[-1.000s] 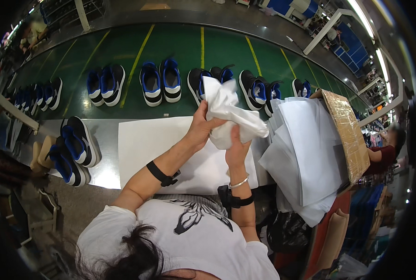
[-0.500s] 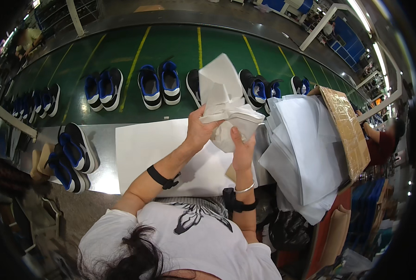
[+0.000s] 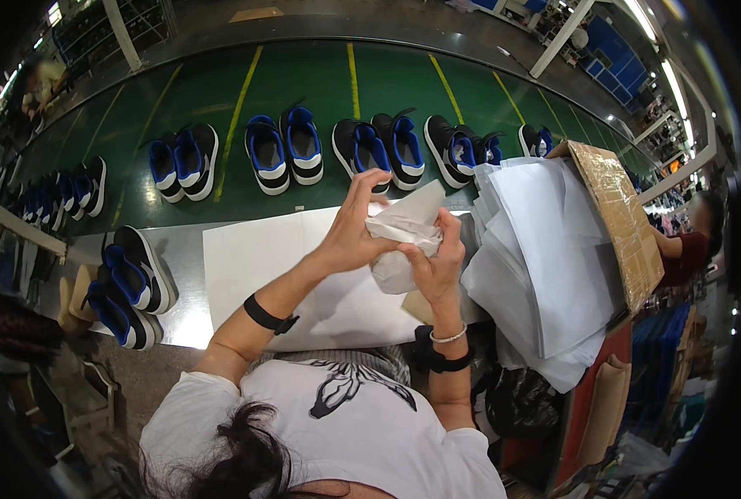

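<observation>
A crumpled bundle of thin white paper (image 3: 403, 224) is held up between my hands, above the white sheet on the bench. My right hand (image 3: 441, 262) grips its right side, thumb in front and fingers bent behind. At the bundle's left, my left hand (image 3: 349, 233) presses its thumb to the paper while its fingers curve above the top, slightly blurred. Just beyond my hands, a pair of black, white and blue sneakers (image 3: 403, 154) stands on the green conveyor belt. Whether anything is inside the bundle is hidden.
More sneaker pairs (image 3: 283, 150) line the green belt (image 3: 237, 91). One pair (image 3: 129, 287) sits on the metal bench at left, beside tan shaped pieces (image 3: 78, 295). A stack of white paper sheets (image 3: 545, 258) leans by an open cardboard box (image 3: 611, 224) at right. A co-worker (image 3: 690, 249) is farther right.
The paper has been folded and squeezed into a smaller bundle; its tall upright flap is down. My left fingers have risen over its top. The sneakers behind it now show fully.
</observation>
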Available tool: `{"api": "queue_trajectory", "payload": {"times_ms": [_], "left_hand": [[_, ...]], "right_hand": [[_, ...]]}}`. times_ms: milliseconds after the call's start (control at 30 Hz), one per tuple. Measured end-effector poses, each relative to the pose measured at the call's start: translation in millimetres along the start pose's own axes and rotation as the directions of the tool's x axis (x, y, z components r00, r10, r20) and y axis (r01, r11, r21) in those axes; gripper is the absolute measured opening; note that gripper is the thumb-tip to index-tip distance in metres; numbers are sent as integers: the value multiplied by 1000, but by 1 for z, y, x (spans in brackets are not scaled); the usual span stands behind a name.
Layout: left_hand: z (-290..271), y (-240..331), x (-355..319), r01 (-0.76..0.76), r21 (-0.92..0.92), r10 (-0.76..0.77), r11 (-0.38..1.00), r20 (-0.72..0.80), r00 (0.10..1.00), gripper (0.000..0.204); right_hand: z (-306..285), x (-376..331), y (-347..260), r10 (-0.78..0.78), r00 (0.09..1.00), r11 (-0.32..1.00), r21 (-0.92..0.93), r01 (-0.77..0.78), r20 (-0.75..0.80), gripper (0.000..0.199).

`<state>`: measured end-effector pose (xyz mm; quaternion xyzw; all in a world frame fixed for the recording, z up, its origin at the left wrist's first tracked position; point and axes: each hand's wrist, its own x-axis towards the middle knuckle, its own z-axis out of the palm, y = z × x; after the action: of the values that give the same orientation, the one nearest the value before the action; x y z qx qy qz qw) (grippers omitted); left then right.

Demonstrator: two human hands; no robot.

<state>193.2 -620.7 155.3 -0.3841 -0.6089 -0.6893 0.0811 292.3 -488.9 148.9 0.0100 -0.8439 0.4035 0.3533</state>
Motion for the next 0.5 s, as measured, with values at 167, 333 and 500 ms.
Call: {"api": "queue_trajectory", "payload": {"times_ms": [167, 333, 500], "left_hand": [[1, 0, -12, 483, -457, -390, 747, 286, 875, 32], [13, 8, -24, 382, -351, -377, 855, 84, 922, 17], [6, 0, -4, -116, 155, 132, 981, -96, 987, 48]], "right_hand": [[5, 5, 1, 38, 997, 999, 1, -38, 65, 75], [19, -15, -10, 259, 895, 739, 522, -426, 363, 99], [16, -2, 1, 301, 766, 670, 446, -594, 569, 99]]}}
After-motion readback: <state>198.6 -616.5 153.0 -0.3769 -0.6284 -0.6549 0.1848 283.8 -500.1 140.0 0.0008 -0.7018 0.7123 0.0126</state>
